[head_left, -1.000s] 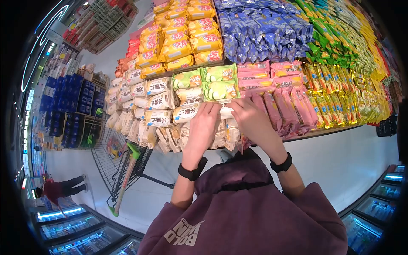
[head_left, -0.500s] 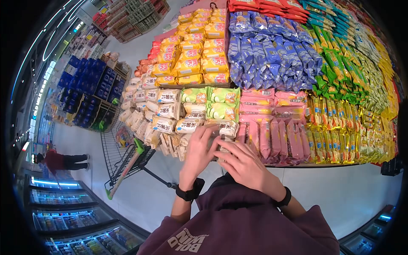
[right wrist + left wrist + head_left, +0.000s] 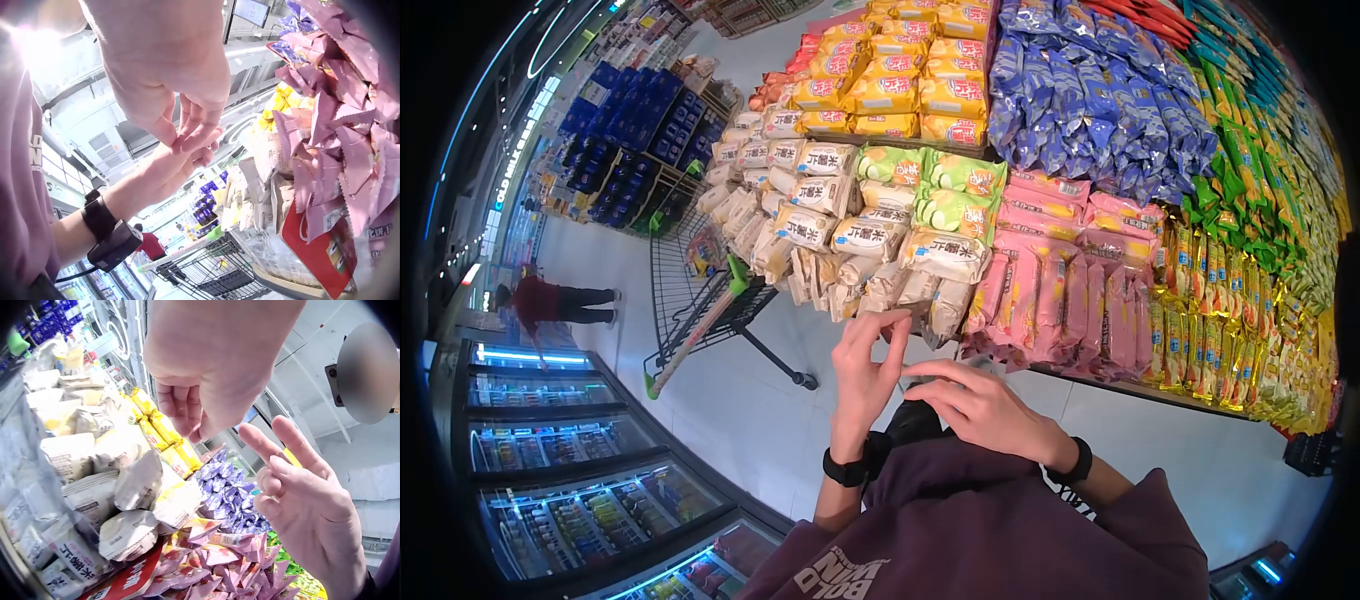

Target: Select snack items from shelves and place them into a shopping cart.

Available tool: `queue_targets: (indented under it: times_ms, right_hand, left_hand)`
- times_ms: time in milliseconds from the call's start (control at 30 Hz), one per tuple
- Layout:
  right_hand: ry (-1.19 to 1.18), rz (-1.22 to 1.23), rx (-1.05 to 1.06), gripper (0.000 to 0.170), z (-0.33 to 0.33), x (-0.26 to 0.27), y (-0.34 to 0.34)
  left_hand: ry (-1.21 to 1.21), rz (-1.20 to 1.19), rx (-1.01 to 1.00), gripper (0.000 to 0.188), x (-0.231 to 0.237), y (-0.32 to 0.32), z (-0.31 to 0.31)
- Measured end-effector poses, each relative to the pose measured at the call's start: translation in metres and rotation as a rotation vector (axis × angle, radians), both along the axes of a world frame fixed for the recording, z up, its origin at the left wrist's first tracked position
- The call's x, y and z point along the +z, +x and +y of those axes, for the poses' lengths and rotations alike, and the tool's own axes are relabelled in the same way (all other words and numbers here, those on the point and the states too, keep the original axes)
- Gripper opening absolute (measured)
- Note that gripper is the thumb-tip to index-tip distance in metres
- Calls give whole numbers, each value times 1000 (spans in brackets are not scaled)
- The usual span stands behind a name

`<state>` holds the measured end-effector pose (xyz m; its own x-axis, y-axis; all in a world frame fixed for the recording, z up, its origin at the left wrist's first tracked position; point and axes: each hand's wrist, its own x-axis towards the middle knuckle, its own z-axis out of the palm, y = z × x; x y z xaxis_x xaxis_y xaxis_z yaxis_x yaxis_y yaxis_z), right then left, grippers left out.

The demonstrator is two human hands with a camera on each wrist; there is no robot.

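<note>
My left hand [image 3: 868, 368] is in front of my body, just short of the front edge of the snack display, its fingers loosely bent and nothing in them. Close beside it, the right hand [image 3: 980, 405] reaches toward it with index and middle fingers extended, also holding nothing. In the left wrist view the right hand's thumb lies against its bent fingers [image 3: 269, 486]. Nearest to both hands are cream-coloured snack packs [image 3: 945, 255], stacked flat on top and standing along the front. Green snack packs [image 3: 955, 215] lie just behind them, and pink packs [image 3: 1050, 290] stand to the right.
Yellow packs [image 3: 885, 92] and blue packs [image 3: 1090, 110] fill the display's far side; gold packs [image 3: 1200, 330] are at the right. A shopping cart [image 3: 690, 310] stands at the left. A person [image 3: 550, 300] is farther off, near glass-fronted fridges [image 3: 580, 510].
Both hands have drawn back from the cream-coloured packs toward my body and come off them. The head view has shifted, so the display sits differently in it.
</note>
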<state>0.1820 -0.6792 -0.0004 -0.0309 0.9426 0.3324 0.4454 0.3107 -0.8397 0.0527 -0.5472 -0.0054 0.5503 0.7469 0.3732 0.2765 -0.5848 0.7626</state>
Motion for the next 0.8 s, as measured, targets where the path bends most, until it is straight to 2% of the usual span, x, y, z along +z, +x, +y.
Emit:
queue_targets:
  times_ms: [233, 333, 367, 467, 567, 800]
  right_hand:
    - [-43, -92, 36, 31, 28, 0, -41]
    - [-134, -63, 77, 26, 44, -15, -78]
    - [-148, -53, 101, 24, 52, -25, -92]
    - [-180, -99, 208, 22, 76, -48, -138]
    - [-171, -192, 330, 22, 103, -59, -186]
    - [-93, -300, 561, 28, 162, -82, -292]
  left_hand:
    - [-116, 14, 58, 23, -21, -61, 2]
    - [-65, 29, 73, 29, -41, -101, 14]
    - [90, 70, 39, 33, -50, -118, 24]
    - [-16, 70, 17, 35, -67, -169, 36]
    - [-242, 135, 36, 32, -81, -229, 46]
    - [-205, 254, 137, 30, -111, -349, 63]
